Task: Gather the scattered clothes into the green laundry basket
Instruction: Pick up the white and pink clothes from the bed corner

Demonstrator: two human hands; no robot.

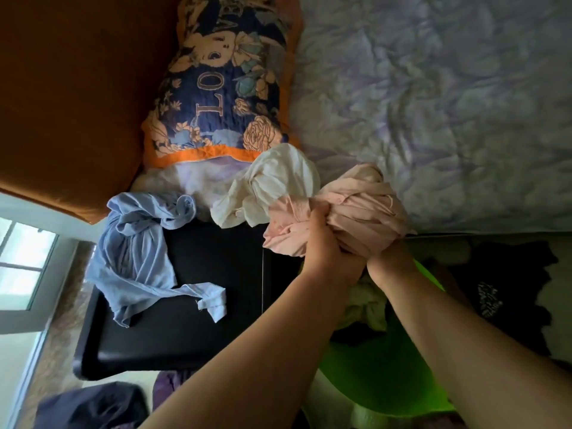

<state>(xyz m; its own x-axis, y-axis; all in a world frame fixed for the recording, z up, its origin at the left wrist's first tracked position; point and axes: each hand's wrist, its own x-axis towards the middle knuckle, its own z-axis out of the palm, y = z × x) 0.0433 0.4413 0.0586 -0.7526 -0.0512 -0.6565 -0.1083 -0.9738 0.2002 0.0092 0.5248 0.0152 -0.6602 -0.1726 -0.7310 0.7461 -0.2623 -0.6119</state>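
- A bundled pink garment (356, 209) is held up by both hands at the edge of the bed (448, 103), above the green laundry basket (387, 373).
- The left hand (322, 239) is curled round the near left side of the pink bundle, its fingers pressed into the cloth.
- The right hand (390, 252) is set under the bundle from the right; its fingers are hidden by the fabric, so the closeness of its grip cannot be told, though the cloth is plainly supported by it.
- The two wrists are held close together, touching or nearly so.
- Some pale and dark clothes are already seen inside the basket, below the forearms.
- A crumpled white garment (266, 187) lies on the bed just beside the pink bundle, touching it on the left.
- A light blue garment (139, 252) is draped over a black surface (185, 335) to the left of the basket.
- A dark garment (507, 289) lies on the floor to the right of the basket.
- A patterned pillow (223, 78) rests on the bed beyond the white garment.
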